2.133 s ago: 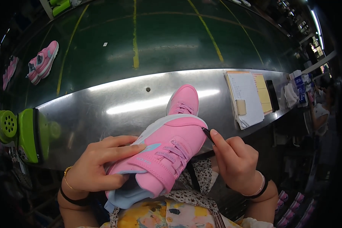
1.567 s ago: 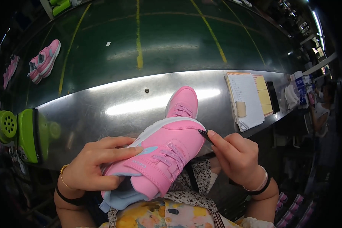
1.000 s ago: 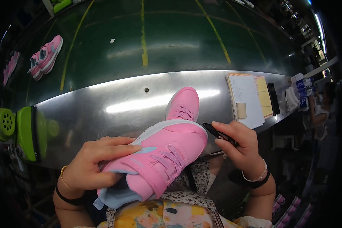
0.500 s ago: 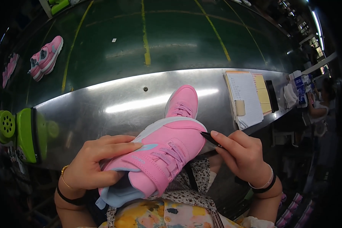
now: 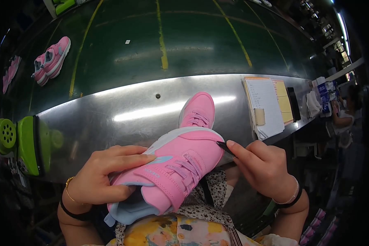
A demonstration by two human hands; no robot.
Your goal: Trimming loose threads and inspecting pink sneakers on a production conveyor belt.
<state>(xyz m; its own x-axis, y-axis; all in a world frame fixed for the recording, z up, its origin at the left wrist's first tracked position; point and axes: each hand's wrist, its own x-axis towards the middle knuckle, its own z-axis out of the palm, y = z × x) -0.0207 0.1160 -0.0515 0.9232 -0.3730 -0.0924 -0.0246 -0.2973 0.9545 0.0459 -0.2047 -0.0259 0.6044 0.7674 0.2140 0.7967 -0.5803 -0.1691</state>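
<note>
A pink sneaker (image 5: 184,164) with purple laces, a strap, light-blue lining and a white sole is tilted in front of my body. Gripping its heel end is my left hand (image 5: 110,174), with the thumb at the collar and the fingers along the side. My right hand (image 5: 260,164) pinches a slim black pointed tool (image 5: 224,146); its tip rests at the toe edge near the sole, and its kind is unclear. Beyond the toe, a second pink sneaker (image 5: 199,108) lies on the metal table (image 5: 131,127), partly hidden by the first.
At the left stands a green machine or lamp-like device (image 5: 26,145). Papers (image 5: 264,106) and a notebook lie on the right. A small dark round piece (image 5: 158,96) sits on the table. Further off, a green belt (image 5: 123,24) with yellow lines carries pink sneakers (image 5: 51,61). Another person (image 5: 346,112) is at far right.
The sneakers, the white scrap and the yellow lines on the green belt have shifted slightly to the right. My right-hand fingers have closed further over the black tool; the held sneaker barely moved.
</note>
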